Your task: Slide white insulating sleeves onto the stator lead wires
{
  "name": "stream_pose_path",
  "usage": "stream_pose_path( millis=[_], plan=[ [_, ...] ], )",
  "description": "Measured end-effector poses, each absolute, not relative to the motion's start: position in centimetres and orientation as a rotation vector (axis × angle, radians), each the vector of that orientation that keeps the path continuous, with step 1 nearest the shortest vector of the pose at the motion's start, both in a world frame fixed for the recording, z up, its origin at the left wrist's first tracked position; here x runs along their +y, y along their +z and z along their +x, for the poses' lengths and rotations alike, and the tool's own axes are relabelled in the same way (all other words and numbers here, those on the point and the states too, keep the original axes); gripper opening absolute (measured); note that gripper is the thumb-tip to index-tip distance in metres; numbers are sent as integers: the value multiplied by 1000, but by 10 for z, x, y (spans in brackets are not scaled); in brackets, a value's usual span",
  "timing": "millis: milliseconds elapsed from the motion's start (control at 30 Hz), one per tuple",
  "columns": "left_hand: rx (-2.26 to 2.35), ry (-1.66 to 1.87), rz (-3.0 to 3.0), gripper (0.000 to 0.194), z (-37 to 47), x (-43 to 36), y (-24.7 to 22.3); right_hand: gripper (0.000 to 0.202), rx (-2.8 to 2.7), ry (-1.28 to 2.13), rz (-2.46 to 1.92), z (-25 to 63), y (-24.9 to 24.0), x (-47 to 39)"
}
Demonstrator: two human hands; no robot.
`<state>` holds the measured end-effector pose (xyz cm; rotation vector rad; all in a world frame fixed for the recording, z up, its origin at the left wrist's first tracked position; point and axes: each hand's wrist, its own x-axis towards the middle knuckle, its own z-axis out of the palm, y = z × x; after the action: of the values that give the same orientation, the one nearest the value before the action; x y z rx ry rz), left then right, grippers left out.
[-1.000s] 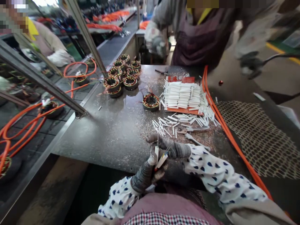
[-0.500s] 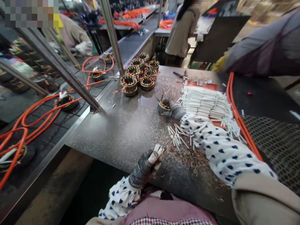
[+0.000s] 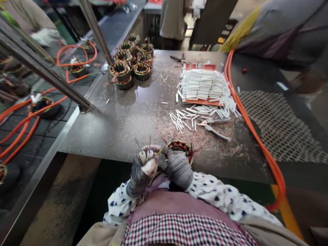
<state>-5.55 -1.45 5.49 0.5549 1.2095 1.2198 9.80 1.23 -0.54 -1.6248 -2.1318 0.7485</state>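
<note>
Left hand (image 3: pixel 143 172), gloved, is closing round a bunch of white tubes (image 3: pixel 150 154), with thin wires poking out above the fingers. Right hand (image 3: pixel 179 167), also gloved, is lying over the near side of a wound ring (image 3: pixel 180 145); its fingers are mostly hiding, so I cannot tell whether they are gripping the rim, a lead or both. The ring is sitting at the near edge of the metal table (image 3: pixel 123 126), just right of the tubes, its far rim showing past the glove.

Handling, by judgement: the ring is looking heavy and rigid, the sort of part that is calling for a firm hold round the dark outer wall. The copper windings on top (and the loose leads, thin and bendy) are looking easy to nick, so they are making poor handles. The tubes are seeming light and a bit flexible, fine for a gentle pinch around the middle.

Beyond the hands, loose white pieces (image 3: pixel 179 121) and pliers (image 3: pixel 216 132) are lying among copper scraps (image 3: pixel 169 128). A bigger tube pile (image 3: pixel 205 83) is resting farther back; more wound rings (image 3: pixel 120 70) are standing bunched at far left.
</note>
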Motion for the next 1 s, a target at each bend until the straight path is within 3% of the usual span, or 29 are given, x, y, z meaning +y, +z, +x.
stream_pose_path(
  millis=[100,233,367,433,567,700,867,1000],
  plan=[
    [1143,1204,616,43,-53,-16,45,36,-2030,935,-1347,111,-18,-10],
    [1140,1151,688,39,-46,-22,27,12,-1579,1216,-1237,161,-14,-38],
    [1145,1067,779,33,-20,-19,20,35,-998,1459,-1270,171,-14,-29],
    [1185,1092,900,28,-4,-12,19,41,-776,1367,-1223,165,-14,-15],
    [1279,968,1187,22,14,4,21,27,-707,1159,-1243,179,-7,-9],
    [1154,743,1343,23,15,14,27,26,-1065,1181,-1291,217,-5,-11],
    [1339,822,1477,10,21,13,24,30,-959,1378,-1318,217,-1,10],
    [1446,992,1583,9,24,2,13,34,-713,1845,-1153,201,6,1]
  ],
)
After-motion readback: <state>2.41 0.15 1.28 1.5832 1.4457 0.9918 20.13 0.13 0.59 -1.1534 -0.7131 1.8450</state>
